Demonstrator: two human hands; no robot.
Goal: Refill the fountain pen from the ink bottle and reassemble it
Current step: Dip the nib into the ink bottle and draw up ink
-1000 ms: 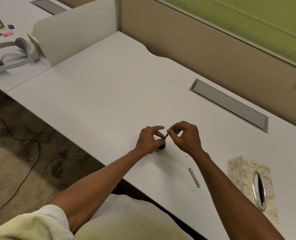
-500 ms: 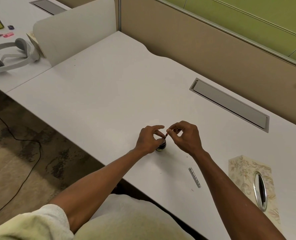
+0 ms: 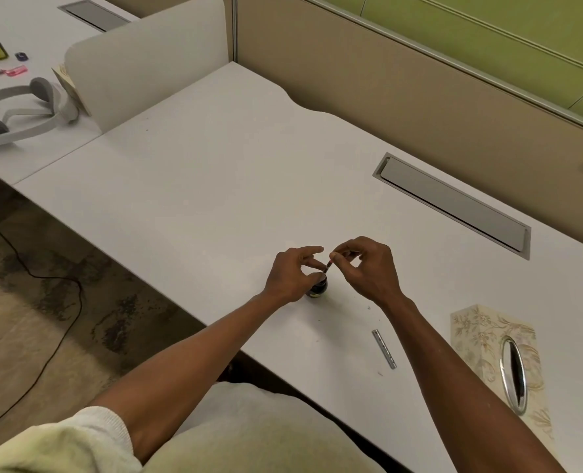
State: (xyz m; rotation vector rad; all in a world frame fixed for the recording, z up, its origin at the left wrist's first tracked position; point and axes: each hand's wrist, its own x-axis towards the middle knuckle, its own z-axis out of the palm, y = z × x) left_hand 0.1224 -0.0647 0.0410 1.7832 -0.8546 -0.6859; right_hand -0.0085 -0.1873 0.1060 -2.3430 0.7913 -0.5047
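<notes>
**op:** Glass, small and dark, that's the round ink bottle (image 3: 318, 287) sitting on the white matte desk (image 3: 215, 186) near the front edge. My left hand (image 3: 292, 274) is curled around its neck to steady it. My right hand (image 3: 368, 268) pinches the thin reddish pen section (image 3: 329, 266), tilted, lower end at the bottle mouth.

**reply:** So filling now?

**op:** That's my guess, about halfway through. Can't tell if ink is actually going in, too tiny. The slim silver metal barrel (image 3: 384, 348) lies flat on the desk, well apart and nearer to me, so screwing it back on is left. Floral tissue box (image 3: 488, 339) is beside my right arm for drips.
</notes>
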